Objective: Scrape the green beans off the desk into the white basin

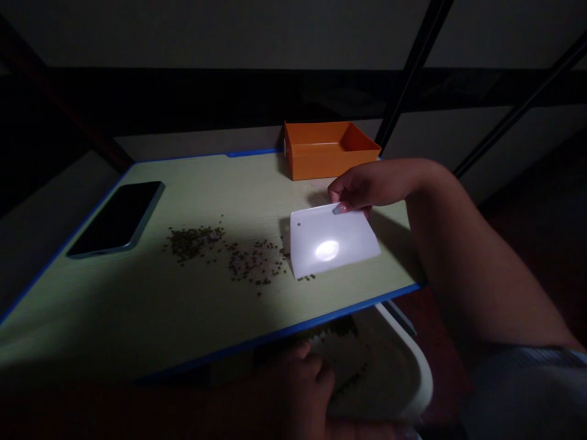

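In my right hand (360,189) is a white plastic scraper (339,235), pinched at its top edge between thumb and fingers. The scraper leans on the tabletop, with a small hole near one corner and a bright light spot on its face. Left of it lie small dark greenish-brown seeds (257,261), and a denser patch of seeds (192,243) lies farther left. My left hand (307,385) is in shadow below the table's front edge, fingers curled and thumb stretched to the right. It overlaps a white basin (424,373) with seeds inside; what it grips, if anything, is hidden.
A pale tabletop (220,189) with a blue rim carries a dark-screened phone (121,217) at the left. An orange open box (332,162) stands at the back right, just beyond my right hand. Behind is a panelled wall (229,36). The surroundings are dim.
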Available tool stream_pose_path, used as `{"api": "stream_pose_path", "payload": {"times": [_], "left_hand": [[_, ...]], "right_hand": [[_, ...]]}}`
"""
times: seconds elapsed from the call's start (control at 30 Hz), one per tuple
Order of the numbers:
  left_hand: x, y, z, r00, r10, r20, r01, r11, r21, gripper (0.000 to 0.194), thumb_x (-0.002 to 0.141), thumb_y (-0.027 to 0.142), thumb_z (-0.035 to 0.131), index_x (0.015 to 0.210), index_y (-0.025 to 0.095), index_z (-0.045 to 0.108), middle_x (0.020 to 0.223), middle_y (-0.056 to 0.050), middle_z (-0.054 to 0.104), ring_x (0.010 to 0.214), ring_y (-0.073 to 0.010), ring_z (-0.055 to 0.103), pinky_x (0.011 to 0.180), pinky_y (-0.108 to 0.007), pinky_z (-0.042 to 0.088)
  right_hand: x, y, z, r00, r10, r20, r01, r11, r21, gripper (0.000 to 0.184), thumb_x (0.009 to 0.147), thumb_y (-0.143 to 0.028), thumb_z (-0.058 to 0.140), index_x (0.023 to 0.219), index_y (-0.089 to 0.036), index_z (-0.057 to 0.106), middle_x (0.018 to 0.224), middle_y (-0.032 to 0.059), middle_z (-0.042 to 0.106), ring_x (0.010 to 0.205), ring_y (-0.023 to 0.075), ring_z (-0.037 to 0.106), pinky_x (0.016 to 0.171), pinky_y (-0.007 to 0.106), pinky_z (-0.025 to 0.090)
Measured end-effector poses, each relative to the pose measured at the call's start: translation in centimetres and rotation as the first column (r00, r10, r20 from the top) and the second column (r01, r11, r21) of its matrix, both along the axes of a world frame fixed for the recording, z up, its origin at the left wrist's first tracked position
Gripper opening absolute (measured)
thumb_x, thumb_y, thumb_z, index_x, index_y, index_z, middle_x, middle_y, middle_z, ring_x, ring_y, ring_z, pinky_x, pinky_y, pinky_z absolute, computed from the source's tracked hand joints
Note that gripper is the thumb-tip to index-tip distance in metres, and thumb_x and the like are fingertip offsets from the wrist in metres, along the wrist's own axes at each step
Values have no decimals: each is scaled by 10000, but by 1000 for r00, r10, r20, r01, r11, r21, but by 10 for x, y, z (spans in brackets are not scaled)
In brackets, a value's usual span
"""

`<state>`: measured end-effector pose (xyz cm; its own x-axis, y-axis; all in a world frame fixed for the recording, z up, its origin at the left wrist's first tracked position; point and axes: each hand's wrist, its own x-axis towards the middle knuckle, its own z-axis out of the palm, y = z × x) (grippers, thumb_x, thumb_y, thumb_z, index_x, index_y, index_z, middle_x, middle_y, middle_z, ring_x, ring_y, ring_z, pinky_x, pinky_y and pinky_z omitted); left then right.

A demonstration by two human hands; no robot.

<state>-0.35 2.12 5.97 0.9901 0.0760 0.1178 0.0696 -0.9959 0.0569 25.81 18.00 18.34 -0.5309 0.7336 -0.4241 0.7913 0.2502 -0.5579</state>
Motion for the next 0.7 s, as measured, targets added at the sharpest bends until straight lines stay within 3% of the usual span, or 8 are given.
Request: {"api": "stream_pose_path", "payload": {"times": [0.07,0.1,0.17,0.4,0.7], "left_hand": [[0,3,10,995,-50,-83,47,998,-33,512,950,493,413,1448,434,308,795,-7,574,713,-194,555,757,-357,500],[-1,4,14,998,12,-57,-12,1000,-4,502,988,442,328,1466,493,179,774,0,556,693,-199,550,712,-356,502],[-2,6,18,996,-34,-88,29,998,-57,510,1011,369,213,1499,432,80,826,-34,564,723,-208,554,751,-398,504],[-2,7,8,995,-60,-85,55,997,-61,656,976,353,378,1503,387,-11,879,-48,576,739,-222,554,775,-449,504],[-2,8,13,995,-67,-71,64,997,-42,617,990,356,341,1509,376,8,816,-27,551,674,-215,517,714,-408,494]], "right_hand": [[-1,-1,0,1000,-3,-7,3,999,-43,164,853,-337,582,825,-182,536,676,-30,527,628,104,539,597,251,466],[-1,-2,0,1000,-4,-10,3,998,-58,157,852,-329,584,826,-183,533,681,-30,529,629,104,541,596,250,471],[-2,-2,1,1000,-1,-10,1,997,-72,150,851,-323,589,827,-186,533,682,-32,531,622,101,538,589,249,476],[-6,-5,3,999,27,26,-25,998,-65,211,834,-389,624,825,-188,559,675,-28,536,621,99,531,576,245,478],[-10,-8,4,999,30,26,-27,994,-106,221,833,-382,633,804,-178,553,659,-33,533,634,101,545,599,242,472]]}}
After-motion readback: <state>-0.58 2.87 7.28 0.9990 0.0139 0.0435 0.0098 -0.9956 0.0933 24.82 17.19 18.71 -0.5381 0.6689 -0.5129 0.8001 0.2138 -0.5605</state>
